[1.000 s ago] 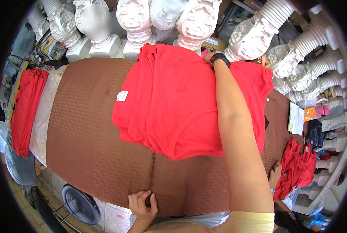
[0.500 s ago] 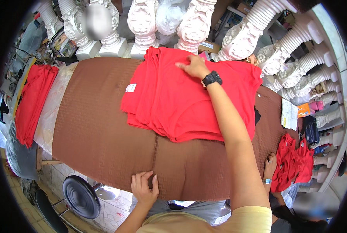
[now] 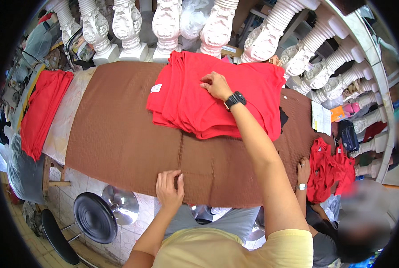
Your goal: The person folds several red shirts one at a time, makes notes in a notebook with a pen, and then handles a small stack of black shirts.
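A thick stack of red garments [image 3: 253, 98] lies on the brown-covered table, with white labels at its left edge. My right hand [image 3: 216, 86], with a black watch on its wrist, is on the top garment. Its fingers are bent and drawn together in a pinch at the cloth. At the table's near edge my left hand [image 3: 169, 187] rests on the brown cover [image 3: 119, 129], fingers stretched out and holding nothing.
A folded red pile [image 3: 45, 114] lies at the far left on plastic. More red garments [image 3: 324, 167] are at the right, beside a co-worker's hand [image 3: 302, 170]. White balusters [image 3: 167, 29] line the table's back. Papers [image 3: 321, 118] lie right; a black stool [image 3: 95, 217] stands front left.
My right hand's spread fingers have curled in together at the top garment. My left hand stays at the table edge. The whole view has shifted a little.
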A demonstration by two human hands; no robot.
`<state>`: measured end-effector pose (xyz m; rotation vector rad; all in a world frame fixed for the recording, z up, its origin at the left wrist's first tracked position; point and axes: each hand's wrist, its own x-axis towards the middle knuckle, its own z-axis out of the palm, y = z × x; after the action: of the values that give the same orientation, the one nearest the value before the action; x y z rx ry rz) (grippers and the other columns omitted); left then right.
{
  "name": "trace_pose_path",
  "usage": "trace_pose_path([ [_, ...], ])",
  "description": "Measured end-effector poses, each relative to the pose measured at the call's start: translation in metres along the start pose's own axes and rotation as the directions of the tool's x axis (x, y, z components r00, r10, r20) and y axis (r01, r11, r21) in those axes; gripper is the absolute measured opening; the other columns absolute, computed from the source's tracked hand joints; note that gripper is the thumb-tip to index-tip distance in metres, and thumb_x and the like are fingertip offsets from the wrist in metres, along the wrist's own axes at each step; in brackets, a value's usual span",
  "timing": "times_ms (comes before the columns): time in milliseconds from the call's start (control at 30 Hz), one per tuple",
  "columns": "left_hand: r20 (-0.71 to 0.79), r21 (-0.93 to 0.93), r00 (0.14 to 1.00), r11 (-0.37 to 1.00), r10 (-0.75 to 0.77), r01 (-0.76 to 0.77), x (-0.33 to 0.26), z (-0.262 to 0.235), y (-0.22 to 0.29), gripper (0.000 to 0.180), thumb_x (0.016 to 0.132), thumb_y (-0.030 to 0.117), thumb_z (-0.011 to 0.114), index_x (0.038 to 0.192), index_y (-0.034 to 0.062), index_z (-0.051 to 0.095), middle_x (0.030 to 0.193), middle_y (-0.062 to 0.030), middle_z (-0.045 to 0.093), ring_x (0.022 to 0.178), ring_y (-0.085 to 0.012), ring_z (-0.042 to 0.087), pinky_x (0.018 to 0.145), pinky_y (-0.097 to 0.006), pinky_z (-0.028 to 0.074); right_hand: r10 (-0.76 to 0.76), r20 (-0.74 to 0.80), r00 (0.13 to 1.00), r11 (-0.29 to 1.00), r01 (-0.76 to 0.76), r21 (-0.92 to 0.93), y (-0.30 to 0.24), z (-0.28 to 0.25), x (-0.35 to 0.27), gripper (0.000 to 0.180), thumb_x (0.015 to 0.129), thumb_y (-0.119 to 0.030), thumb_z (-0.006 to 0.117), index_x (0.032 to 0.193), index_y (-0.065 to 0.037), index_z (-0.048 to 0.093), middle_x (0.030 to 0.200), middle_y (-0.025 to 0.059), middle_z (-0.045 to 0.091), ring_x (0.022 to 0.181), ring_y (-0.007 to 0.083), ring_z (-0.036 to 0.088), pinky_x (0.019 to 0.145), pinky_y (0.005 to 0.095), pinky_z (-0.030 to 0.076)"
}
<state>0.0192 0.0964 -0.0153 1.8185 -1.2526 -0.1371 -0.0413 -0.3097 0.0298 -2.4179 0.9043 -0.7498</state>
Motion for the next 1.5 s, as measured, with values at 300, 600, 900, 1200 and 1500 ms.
trace_pose_path([
  [300, -0.406, -0.285, 0.914, 0.95, 0.003, -0.13, 0.007, -0.067, 0.021, 0.014, 0.096, -0.001, 0.055, 0.109, 0.0038, 0.059, 0.111, -0.0109, 0.051, 0.088, -0.0205, 0.054, 0.076, -0.03, 0.048, 0.058, -0.082, 0.995, 0.809, 0.002, 0.587, -0.16, 0.049, -0.044, 0.016, 0.092, -0.014, 0.07, 0.096, 0.001, 0.07, 0.095, 0.0121, 0.074, 0.09, 0.0167, 0.07, 0.078, 0.0347, 0.055],
  [600, -0.501, -0.189, 0.692, 0.714, 0.52, -0.674, 0.011, -0.144, 0.103, 0.026, 0.099, 0.017, 0.06, 0.119, 0.0098, 0.045, 0.114, -0.0073, 0.043, 0.096, -0.0231, 0.052, 0.083, -0.039, 0.046, -0.329, 0.588, 0.739, 0.857, -0.028, 0.515, -0.316, 0.218, -0.243, 0.013, 0.08, -0.004, 0.067, 0.092, -0.007, 0.064, 0.094, 0.0148, 0.064, 0.09, 0.0274, 0.061, 0.076, 0.0413, 0.049],
  [900, -0.185, -0.273, 0.966, 0.935, 0.18, -0.227, 0.14, -0.06, 0.036, 0.028, 0.091, 0.012, 0.07, 0.115, -0.001, 0.062, 0.113, -0.0162, 0.058, 0.106, -0.0289, 0.06, 0.093, -0.038, 0.049, 0.03, -0.01, 0.999, 0.858, -0.021, 0.514, -0.24, 0.018, -0.244, 0.01, 0.084, -0.01, 0.073, 0.089, -0.002, 0.073, 0.077, 0.0144, 0.07, 0.067, 0.0246, 0.067, 0.064, 0.0359, 0.053],
  [1200, 0.046, -0.345, 0.994, 0.932, -0.102, 0.112, 0.235, 0.059, -0.041, 0.026, 0.084, 0.013, 0.08, 0.102, -0.0034, 0.071, 0.09, -0.012, 0.075, 0.074, -0.0203, 0.071, 0.07, -0.033, 0.057, 0.086, -0.17, 0.982, 0.988, -0.063, 0.137, -0.15, -0.044, -0.273, 0.014, 0.088, -0.017, 0.072, 0.092, -0.004, 0.074, 0.089, 0.0132, 0.069, 0.082, 0.0298, 0.064, 0.076, 0.0398, 0.051],
  [1500, -0.188, -0.066, 0.923, 0.942, -0.336, 0.33, 0.219, -0.002, -0.144, 0.077, 0.097, 0.054, 0.061, 0.143, -0.0055, 0.045, 0.14, -0.0302, 0.051, 0.124, -0.0356, 0.058, 0.103, -0.044, 0.048, 0.463, -0.638, 0.615, 0.867, -0.464, 0.182, -0.025, -0.117, -0.287, 0.038, 0.097, -0.032, 0.066, 0.119, -0.001, 0.065, 0.115, 0.0204, 0.061, 0.095, 0.0287, 0.061, 0.084, 0.0385, 0.05],
])
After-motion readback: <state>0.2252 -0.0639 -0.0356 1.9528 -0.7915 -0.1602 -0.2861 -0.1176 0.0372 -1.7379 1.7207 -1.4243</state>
